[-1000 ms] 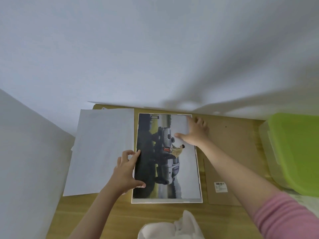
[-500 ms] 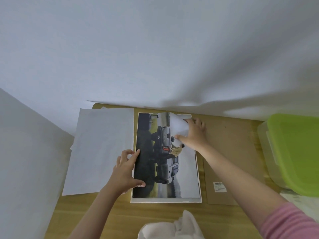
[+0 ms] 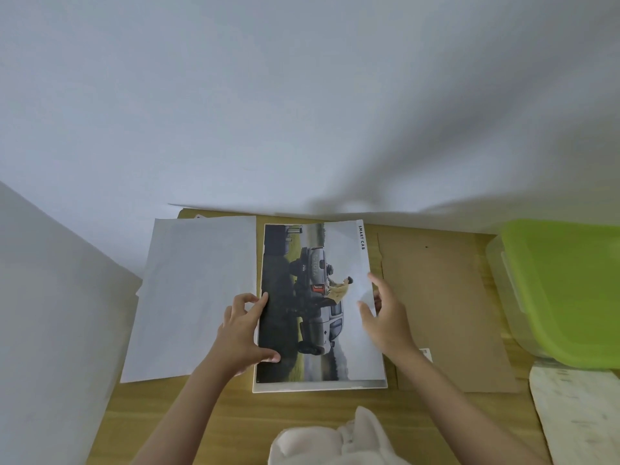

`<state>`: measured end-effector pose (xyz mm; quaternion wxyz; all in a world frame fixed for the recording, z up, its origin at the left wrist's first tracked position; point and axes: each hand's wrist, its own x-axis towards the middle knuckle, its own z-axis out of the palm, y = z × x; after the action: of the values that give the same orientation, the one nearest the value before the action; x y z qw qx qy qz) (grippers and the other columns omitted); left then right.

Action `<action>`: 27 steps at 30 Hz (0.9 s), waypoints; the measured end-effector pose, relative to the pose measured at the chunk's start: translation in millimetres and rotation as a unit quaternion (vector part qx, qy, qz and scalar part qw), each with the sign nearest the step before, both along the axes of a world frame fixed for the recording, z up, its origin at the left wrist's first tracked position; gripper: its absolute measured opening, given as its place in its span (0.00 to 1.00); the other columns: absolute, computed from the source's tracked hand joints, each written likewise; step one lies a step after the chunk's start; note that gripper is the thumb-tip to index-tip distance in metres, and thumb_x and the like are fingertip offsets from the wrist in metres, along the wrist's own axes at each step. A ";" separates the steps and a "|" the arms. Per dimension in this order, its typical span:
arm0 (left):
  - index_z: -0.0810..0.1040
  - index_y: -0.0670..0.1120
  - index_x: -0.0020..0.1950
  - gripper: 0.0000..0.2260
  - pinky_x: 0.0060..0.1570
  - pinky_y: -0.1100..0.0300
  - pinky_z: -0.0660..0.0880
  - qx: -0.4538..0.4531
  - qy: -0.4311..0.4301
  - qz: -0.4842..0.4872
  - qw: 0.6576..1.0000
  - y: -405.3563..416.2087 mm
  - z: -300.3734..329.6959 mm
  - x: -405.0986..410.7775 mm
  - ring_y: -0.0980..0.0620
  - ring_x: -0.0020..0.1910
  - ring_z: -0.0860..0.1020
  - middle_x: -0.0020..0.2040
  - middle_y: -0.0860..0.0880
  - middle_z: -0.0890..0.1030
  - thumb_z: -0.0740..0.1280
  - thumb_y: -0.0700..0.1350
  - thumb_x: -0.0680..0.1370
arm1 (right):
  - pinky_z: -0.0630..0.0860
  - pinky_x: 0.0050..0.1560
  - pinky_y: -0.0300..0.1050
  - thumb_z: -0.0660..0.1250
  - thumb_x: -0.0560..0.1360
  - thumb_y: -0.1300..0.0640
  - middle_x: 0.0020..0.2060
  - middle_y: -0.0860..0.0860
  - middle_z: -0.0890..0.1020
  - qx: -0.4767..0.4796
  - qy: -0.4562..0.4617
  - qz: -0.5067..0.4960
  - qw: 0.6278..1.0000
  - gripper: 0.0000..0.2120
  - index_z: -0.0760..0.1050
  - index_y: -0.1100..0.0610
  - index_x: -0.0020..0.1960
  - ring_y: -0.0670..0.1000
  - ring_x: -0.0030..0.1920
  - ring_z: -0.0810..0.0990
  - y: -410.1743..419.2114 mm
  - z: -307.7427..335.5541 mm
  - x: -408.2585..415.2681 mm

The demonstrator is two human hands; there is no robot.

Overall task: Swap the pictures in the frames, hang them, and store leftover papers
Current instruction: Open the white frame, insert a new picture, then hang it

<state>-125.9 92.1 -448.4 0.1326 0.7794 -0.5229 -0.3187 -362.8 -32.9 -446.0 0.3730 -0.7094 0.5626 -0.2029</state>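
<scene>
A printed picture of a grey pickup truck (image 3: 318, 303) lies on a white picture frame (image 3: 318, 386) on the wooden table (image 3: 235, 417). My left hand (image 3: 241, 333) rests at the picture's left edge, thumb and forefinger pressing on the print. My right hand (image 3: 385, 317) is at the middle of the right edge and pinches it, thumb on top and fingertips behind the paper. That side of the picture is lifted a little off the frame. A blank white sheet (image 3: 194, 297) lies to the left of the frame.
A brown cardboard backing board (image 3: 443, 313) lies right of the frame. A clear box with a green lid (image 3: 563, 290) stands at the far right, with a pale marbled sheet (image 3: 577, 414) in front of it. White cloth (image 3: 335, 437) sits at the near edge. A wall rises behind.
My right hand peeled up the picture's top right corner, then slid down to the middle of the right edge, which is now raised. My left hand stayed in place.
</scene>
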 end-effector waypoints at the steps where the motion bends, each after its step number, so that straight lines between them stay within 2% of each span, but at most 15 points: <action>1: 0.52 0.53 0.76 0.50 0.67 0.51 0.65 0.000 0.001 0.000 1.000 0.1 -0.1 0.3 0.49 0.67 0.59 0.70 0.52 0.55 0.77 0.57 0.62 | 0.75 0.48 0.39 0.66 0.76 0.60 0.48 0.47 0.75 -0.002 -0.006 -0.013 1.000 0.25 0.64 0.53 0.71 0.44 0.44 0.72 5.0 -1.4 -1.2; 4: 0.51 0.53 0.76 0.50 0.67 0.51 0.66 0.004 0.003 -0.002 1.000 -0.3 0.1 0.7 0.49 0.67 0.59 0.69 0.52 0.55 0.77 0.57 0.62 | 0.77 0.40 0.43 0.65 0.76 0.61 0.41 0.53 0.77 0.001 -0.038 -0.065 0.997 0.22 0.67 0.54 0.69 0.48 0.37 0.74 14.1 -1.8 -0.4; 6: 0.51 0.53 0.76 0.50 0.67 0.51 0.66 0.006 0.006 -0.002 1.000 -0.2 1.2 0.8 0.49 0.67 0.59 0.69 0.52 0.55 0.77 0.57 0.62 | 0.78 0.42 0.43 0.65 0.76 0.62 0.41 0.51 0.78 0.000 -0.064 -0.090 0.994 0.21 0.69 0.54 0.68 0.49 0.40 0.77 16.9 0.4 2.0; 10: 0.52 0.52 0.76 0.48 0.67 0.51 0.66 0.009 0.023 0.009 1.000 0.6 3.6 1.7 0.48 0.67 0.59 0.69 0.52 0.55 0.76 0.58 0.63 | 0.76 0.44 0.37 0.64 0.76 0.64 0.42 0.48 0.79 -0.005 -0.107 -0.115 0.988 0.19 0.72 0.53 0.66 0.46 0.39 0.75 21.4 7.4 8.0; 13: 0.56 0.51 0.75 0.42 0.68 0.50 0.65 0.000 0.018 0.025 1.000 0.2 9.4 0.6 0.47 0.69 0.59 0.70 0.49 0.56 0.73 0.58 0.67 | 0.78 0.47 0.42 0.64 0.76 0.64 0.45 0.50 0.81 -0.008 -0.125 -0.119 0.985 0.20 0.72 0.52 0.67 0.48 0.41 0.77 24.1 11.5 8.0; 16: 0.59 0.51 0.74 0.37 0.67 0.49 0.65 -0.020 0.013 0.036 0.999 -0.3 16.4 -0.5 0.47 0.68 0.61 0.69 0.49 0.59 0.71 0.57 0.70 | 0.78 0.43 0.43 0.65 0.76 0.64 0.41 0.53 0.82 -0.006 -0.156 -0.130 0.979 0.21 0.72 0.51 0.67 0.50 0.39 0.79 27.1 16.5 4.1; 19: 0.63 0.50 0.72 0.32 0.61 0.54 0.71 -0.049 0.065 0.052 0.995 0.5 21.5 -2.1 0.50 0.61 0.69 0.65 0.49 0.67 0.71 0.53 0.71 | 0.77 0.41 0.39 0.65 0.75 0.64 0.39 0.53 0.82 -0.006 -0.194 -0.139 0.971 0.21 0.73 0.48 0.65 0.48 0.38 0.79 31.5 23.9 -1.8; 22: 0.67 0.49 0.69 0.27 0.52 0.62 0.73 -0.095 0.116 0.075 0.986 3.5 29.9 -7.1 0.53 0.54 0.74 0.60 0.51 0.73 0.71 0.48 0.73 | 0.76 0.43 0.32 0.67 0.74 0.66 0.38 0.48 0.82 -0.016 -0.222 -0.148 0.964 0.22 0.73 0.49 0.64 0.40 0.37 0.79 37.7 28.7 -10.2; 25: 0.71 0.47 0.66 0.23 0.46 0.68 0.73 -0.140 0.140 0.096 0.975 8.3 36.0 -11.8 0.52 0.50 0.76 0.57 0.50 0.76 0.71 0.42 0.73 | 0.78 0.44 0.37 0.67 0.74 0.65 0.38 0.47 0.82 -0.009 -0.229 -0.153 0.961 0.21 0.74 0.52 0.65 0.43 0.37 0.79 44.6 30.7 -22.3; 27: 0.73 0.46 0.65 0.22 0.43 0.67 0.75 -0.156 0.166 0.105 0.968 12.0 41.1 -16.6 0.51 0.48 0.78 0.55 0.51 0.78 0.71 0.40 0.72 | 0.79 0.47 0.39 0.67 0.74 0.66 0.41 0.47 0.84 0.000 -0.239 -0.153 0.959 0.21 0.74 0.52 0.65 0.46 0.42 0.82 50.9 31.9 -31.2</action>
<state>-142.5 104.1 -407.2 0.3700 0.7358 -0.4523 -0.3422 -394.0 18.0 -414.1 0.4612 -0.5456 0.5589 -0.4211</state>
